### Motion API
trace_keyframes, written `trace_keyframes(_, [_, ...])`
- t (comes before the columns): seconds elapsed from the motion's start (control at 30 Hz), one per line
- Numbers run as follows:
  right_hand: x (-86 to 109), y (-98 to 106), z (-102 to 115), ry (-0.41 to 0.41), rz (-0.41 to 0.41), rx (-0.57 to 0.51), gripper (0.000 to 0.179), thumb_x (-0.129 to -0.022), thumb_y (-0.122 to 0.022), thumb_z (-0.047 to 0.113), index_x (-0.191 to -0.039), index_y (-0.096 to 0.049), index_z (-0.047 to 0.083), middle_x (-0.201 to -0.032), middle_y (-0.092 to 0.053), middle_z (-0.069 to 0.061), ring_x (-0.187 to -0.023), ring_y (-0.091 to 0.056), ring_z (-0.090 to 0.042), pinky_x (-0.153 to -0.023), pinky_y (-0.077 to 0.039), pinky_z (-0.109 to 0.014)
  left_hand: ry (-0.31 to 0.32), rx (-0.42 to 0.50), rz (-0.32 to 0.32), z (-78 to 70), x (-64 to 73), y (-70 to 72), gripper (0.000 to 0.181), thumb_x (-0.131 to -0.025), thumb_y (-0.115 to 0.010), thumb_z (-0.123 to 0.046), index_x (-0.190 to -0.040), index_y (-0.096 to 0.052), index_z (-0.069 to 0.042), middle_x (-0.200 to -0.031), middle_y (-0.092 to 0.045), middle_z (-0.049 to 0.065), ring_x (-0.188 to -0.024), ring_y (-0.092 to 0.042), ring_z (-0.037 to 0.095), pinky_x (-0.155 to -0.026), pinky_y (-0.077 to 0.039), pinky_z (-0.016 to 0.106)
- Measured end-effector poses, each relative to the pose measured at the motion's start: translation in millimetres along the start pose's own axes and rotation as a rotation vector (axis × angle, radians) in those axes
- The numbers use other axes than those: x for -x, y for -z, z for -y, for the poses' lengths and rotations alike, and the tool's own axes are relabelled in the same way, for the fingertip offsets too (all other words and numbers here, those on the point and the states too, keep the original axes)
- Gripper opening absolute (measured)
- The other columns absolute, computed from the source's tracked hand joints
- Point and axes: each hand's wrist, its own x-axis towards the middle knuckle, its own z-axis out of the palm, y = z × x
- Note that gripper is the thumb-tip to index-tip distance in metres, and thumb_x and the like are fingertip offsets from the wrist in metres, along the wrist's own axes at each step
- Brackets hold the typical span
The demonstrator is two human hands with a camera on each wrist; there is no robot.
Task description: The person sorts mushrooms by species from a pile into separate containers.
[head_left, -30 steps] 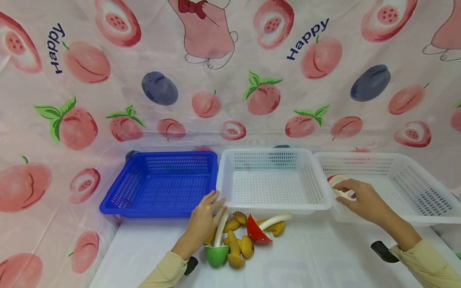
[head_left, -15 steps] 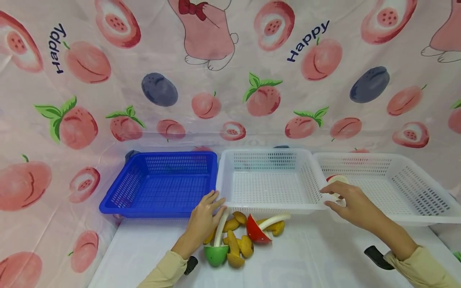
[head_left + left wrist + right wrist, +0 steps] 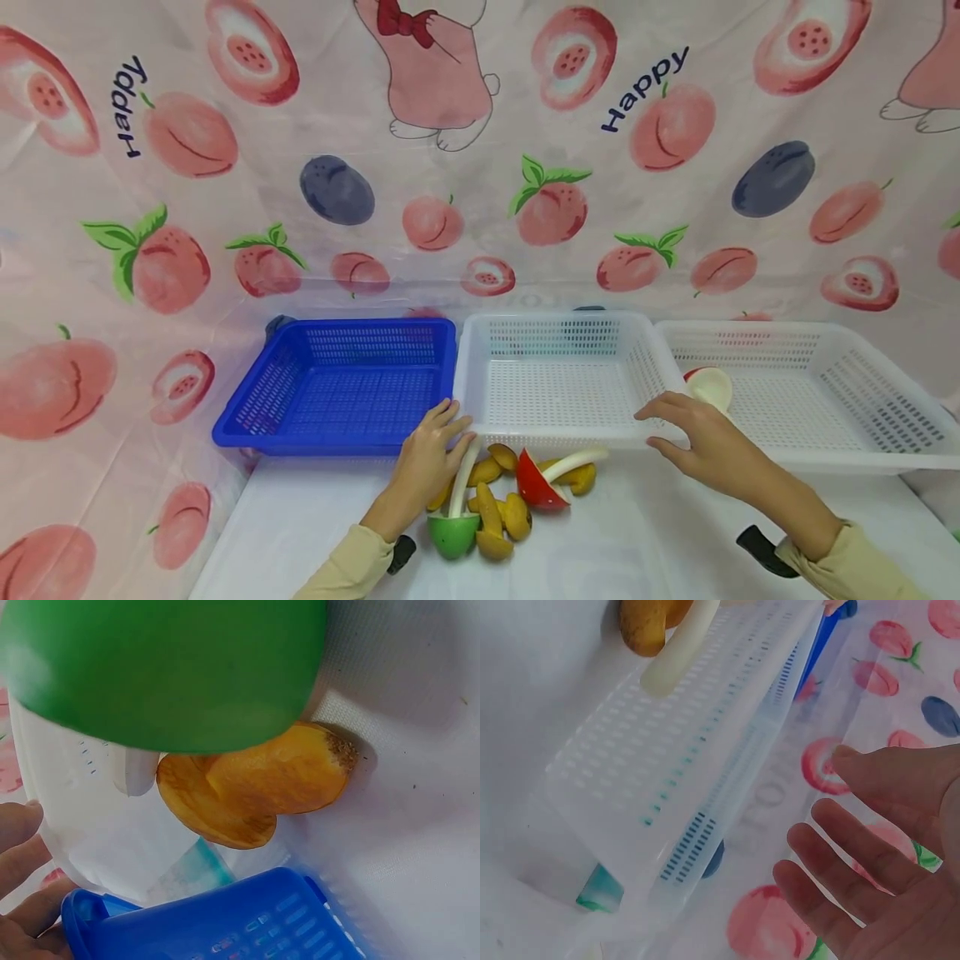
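Red-backed and cream-faced, the toy mushroom cap now lies on its own at the left end of the right-hand white basket, against the wall it shares with the middle white basket. A second ago the right hand was still on it; since then that hand has let go and drawn back over the basket's front rim toward the table, fingers spread and empty, as the right wrist view confirms. That piece looks delivered. The left hand has not moved: it rests at the front edge between the blue basket and the middle one, fingers lying along the stem of the green mushroom, not closed round it, among the potatoes and the red mushroom.
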Motion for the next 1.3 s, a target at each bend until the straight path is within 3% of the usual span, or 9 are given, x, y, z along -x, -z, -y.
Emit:
trace_keyframes(0.3, [-5.8, -20.0, 9.1, 0.098, -0.007, -0.004, 0.034, -0.070, -0.080, 0.000, -0.097, -0.067, 0.015, -0.101, -0.063, 0.003, -0.092, -0.062, -0.019, -0.074, -0.056, -0.036, -0.011, -0.004, 0.002, -1.8, -1.4, 1.1, 0.025, -0.087, -0.069, -0.021, -0.106, -0.073, -0.004, -0.123, -0.060, 0.020, -0.123, -0.050, 0.035, -0.092, -0.046, 0.051])
trace_keyframes(0.8, [-15.1, -50.6, 18.6, 0.039, 0.157, -0.084, 0.026, -0.078, -0.076, 0.006, -0.101, -0.068, 0.014, -0.105, -0.063, 0.002, -0.097, -0.061, -0.022, -0.080, -0.055, -0.037, -0.009, -0.011, 0.001, -1.2, -1.2, 0.7, 0.024, -0.087, -0.069, -0.020, -0.105, -0.073, -0.005, -0.123, -0.060, 0.020, -0.123, -0.050, 0.035, -0.091, -0.047, 0.050])
trace_keyframes(1.1, [-18.5, -62.6, 23.6, 0.034, 0.166, -0.108, 0.023, -0.079, -0.075, 0.009, -0.100, -0.068, 0.016, -0.103, -0.062, 0.005, -0.096, -0.060, -0.018, -0.082, -0.055, -0.036, -0.015, -0.010, -0.011, -1.0, -0.7, 0.0, 0.024, -0.087, -0.070, -0.020, -0.105, -0.073, -0.004, -0.123, -0.060, 0.020, -0.122, -0.050, 0.035, -0.090, -0.048, 0.049])
trace_keyframes(1.3, [-21.3, -69.2, 31.4, 0.008, 0.263, -0.160, 0.024, -0.080, -0.074, 0.009, -0.103, -0.068, 0.012, -0.105, -0.065, 0.002, -0.094, -0.061, -0.022, -0.082, -0.055, -0.037, -0.019, -0.008, -0.019, -0.6, -0.6, -0.5, 0.024, -0.087, -0.070, -0.019, -0.105, -0.073, -0.004, -0.122, -0.060, 0.020, -0.122, -0.050, 0.035, -0.090, -0.048, 0.050])
